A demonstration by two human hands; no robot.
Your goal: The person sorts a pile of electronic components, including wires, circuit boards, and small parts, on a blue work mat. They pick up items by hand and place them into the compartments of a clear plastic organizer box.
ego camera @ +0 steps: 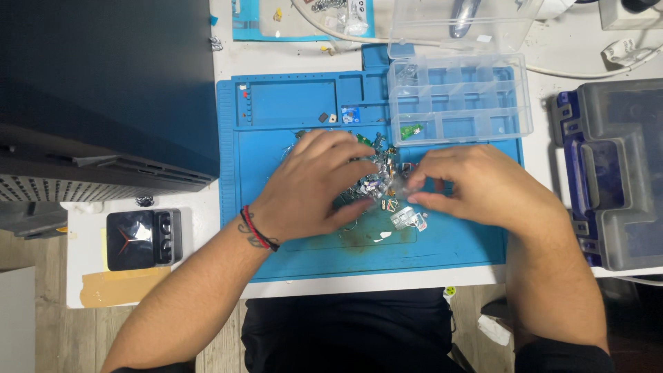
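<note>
On blue mat (297, 255): small parts pile (376, 183) btwn hands; left hand (314, 183) spread over it, right hand (476, 183) prob pinching piece.

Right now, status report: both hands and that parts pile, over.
Left hand spread over pile of small parts on blue mat. Right hand pinching at its edge. Open clear organizer box just behind.

I see a white surface (207, 207) carrying a blue mat (290, 117), a black computer case (103, 83), a small black box (143, 239), a grey-blue toolbox (615, 173), brown tape (117, 287) and white cables (594, 72). A clear organiser (459, 100) sits on the mat's far right corner.
</note>
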